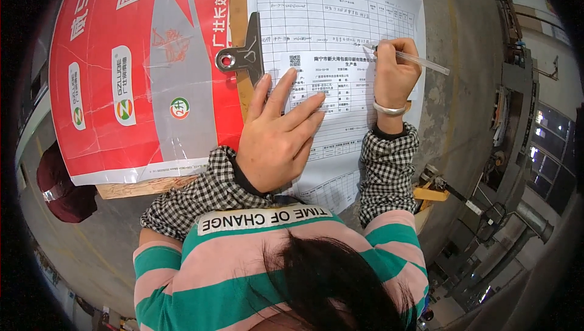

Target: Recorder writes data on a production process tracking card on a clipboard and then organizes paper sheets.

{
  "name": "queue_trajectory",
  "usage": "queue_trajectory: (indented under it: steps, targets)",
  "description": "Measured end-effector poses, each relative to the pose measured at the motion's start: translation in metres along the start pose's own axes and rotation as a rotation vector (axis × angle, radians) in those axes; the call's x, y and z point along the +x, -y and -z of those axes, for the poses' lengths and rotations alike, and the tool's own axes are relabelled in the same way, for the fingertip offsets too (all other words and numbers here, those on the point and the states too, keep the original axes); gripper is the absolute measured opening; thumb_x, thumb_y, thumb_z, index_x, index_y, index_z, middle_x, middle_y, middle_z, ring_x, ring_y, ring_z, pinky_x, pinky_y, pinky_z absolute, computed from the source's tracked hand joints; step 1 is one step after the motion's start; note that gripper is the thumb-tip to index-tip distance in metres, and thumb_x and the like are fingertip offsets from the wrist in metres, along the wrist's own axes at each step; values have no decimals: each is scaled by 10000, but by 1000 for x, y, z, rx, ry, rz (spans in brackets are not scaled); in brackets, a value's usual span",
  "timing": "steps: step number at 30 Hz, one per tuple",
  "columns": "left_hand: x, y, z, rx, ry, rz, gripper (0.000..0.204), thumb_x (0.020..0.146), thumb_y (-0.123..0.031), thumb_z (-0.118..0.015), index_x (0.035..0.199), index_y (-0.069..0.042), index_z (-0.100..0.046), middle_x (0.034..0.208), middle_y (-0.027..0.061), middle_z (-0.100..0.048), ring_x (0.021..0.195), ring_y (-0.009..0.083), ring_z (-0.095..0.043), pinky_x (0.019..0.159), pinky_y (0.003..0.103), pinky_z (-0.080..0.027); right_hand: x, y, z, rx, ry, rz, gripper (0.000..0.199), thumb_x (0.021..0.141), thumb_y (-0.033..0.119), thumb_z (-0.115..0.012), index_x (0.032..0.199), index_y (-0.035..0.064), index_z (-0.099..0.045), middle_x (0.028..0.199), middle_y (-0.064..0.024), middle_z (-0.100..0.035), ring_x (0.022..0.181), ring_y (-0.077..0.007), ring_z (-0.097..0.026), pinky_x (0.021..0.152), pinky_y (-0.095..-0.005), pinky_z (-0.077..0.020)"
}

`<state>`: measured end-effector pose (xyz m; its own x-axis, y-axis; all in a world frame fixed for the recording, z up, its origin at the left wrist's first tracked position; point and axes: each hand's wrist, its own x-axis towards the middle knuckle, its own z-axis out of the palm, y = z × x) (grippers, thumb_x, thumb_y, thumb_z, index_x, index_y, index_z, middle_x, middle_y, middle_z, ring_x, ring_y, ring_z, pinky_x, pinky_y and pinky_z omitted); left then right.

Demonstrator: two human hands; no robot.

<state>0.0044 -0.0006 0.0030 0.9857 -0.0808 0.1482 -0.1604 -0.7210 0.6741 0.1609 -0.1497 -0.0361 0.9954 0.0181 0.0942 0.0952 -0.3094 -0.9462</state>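
Observation:
My right hand [394,77] is closed round a pen [426,62] with a clear barrel, its tip at a handwritten row of a printed form [340,12]. Over the lower part of that form lies a second printed sheet [347,115] with a small square code in its corner. My left hand [281,130] rests flat on this second sheet, fingers spread and pointing up. Just beyond those fingertips, a dark metal clip [246,51] grips the left edge of the papers on a brown clipboard [240,27]. Checkered sleeve covers wrap both my forearms.
A large red and grey printed sheet [134,118] spreads to the left, over a wooden edge [143,186]. A dark red object [61,185] sits below it at the far left. Machinery [486,209] stands on the right, beyond the grey floor [450,118].

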Motion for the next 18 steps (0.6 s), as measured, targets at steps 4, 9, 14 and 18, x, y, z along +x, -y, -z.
queue_trajectory:
  steps: [4, 9, 14, 18]
  targets:
    - [0, 0, 0, -1, 4, 3, 276, 696, -84, -604, 968, -39, -622, 1167, 51, -548, 1226, 372, -353, 1032, 542, -192, 0, -1, 0, -17, 13, 9, 107, 761, 29, -570, 682, 6, -502, 577, 18, -494, 524, -38, -411, 462, -207, -331]
    - [0, 0, 1, 2, 9, 4, 273, 696, -85, -604, 964, -38, -622, 1170, 51, -546, 1228, 373, -349, 1034, 540, -189, 1, -1, -1, -45, 7, 28, 108, 758, 30, -571, 678, 5, -502, 571, 19, -488, 524, -40, -406, 467, -207, -328]
    - [1, -1, 1, 7, 13, 7, 273, 696, -86, -604, 964, -37, -620, 1173, 53, -544, 1229, 374, -349, 1034, 539, -188, 1, 0, -1, -53, -6, 46, 109, 759, 31, -567, 676, 5, -502, 570, 21, -483, 528, -40, -403, 473, -209, -330]
    - [-1, 1, -2, 6, 18, 9, 340, 655, -90, -635, 992, -56, -616, 1198, 43, -537, 1237, 371, -344, 1036, 536, -174, 0, 2, -2, -46, -3, 20, 109, 761, 33, -563, 675, 6, -501, 575, 23, -484, 530, -38, -399, 474, -208, -329]
